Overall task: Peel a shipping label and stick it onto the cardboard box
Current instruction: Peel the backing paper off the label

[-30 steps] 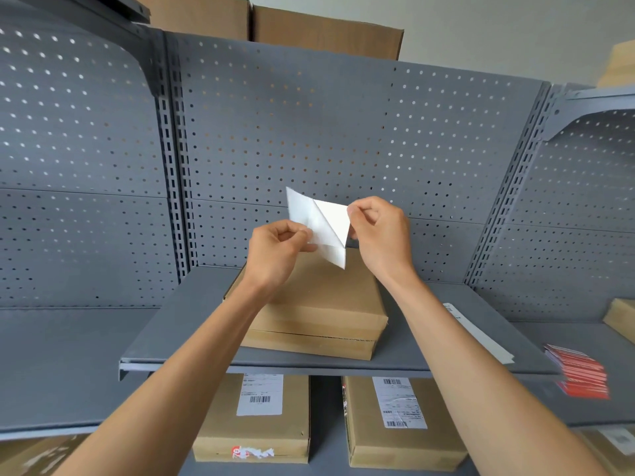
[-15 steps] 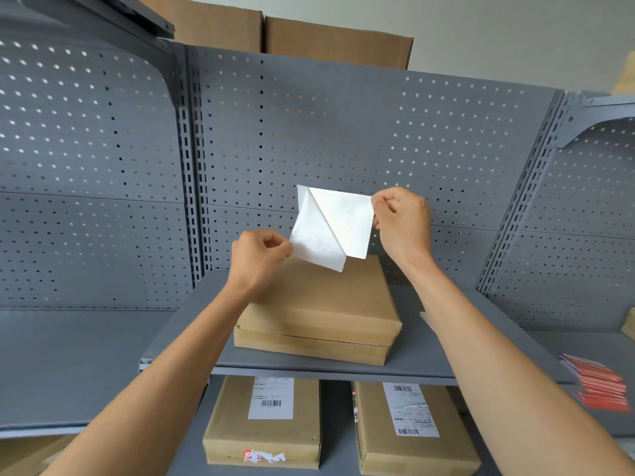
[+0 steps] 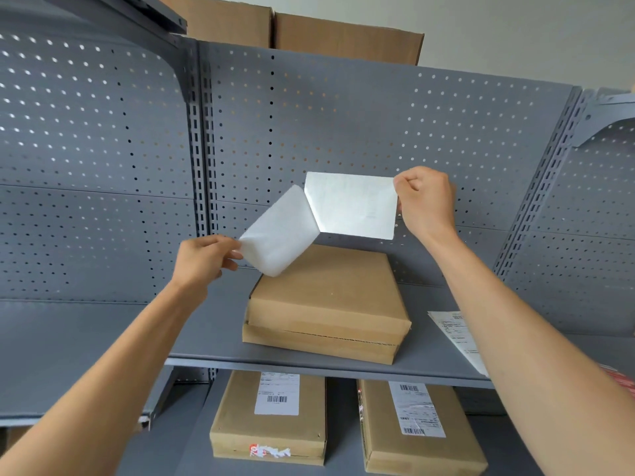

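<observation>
A flat brown cardboard box (image 3: 326,297) lies on the grey shelf (image 3: 213,338), its top bare. Above it my right hand (image 3: 424,201) pinches the right edge of a white shipping label (image 3: 354,206), which shows its blank back side. My left hand (image 3: 202,259) pinches the lower left corner of the white backing sheet (image 3: 280,231). Label and backing are spread apart and still meet along one short edge near the middle. Both sheets hang in the air, clear of the box.
Two brown boxes with labels stuck on, one at left (image 3: 271,417) and one at right (image 3: 419,431), lie on the lower shelf. More printed labels (image 3: 460,334) lie on the shelf at right, red items (image 3: 622,379) beyond. Perforated grey panels (image 3: 343,115) stand behind. Cartons (image 3: 343,39) sit on top.
My hands have pulled apart: the right went up and right with the label, the left down and left with the backing. The sheets have opened from a folded overlap to almost fully separated.
</observation>
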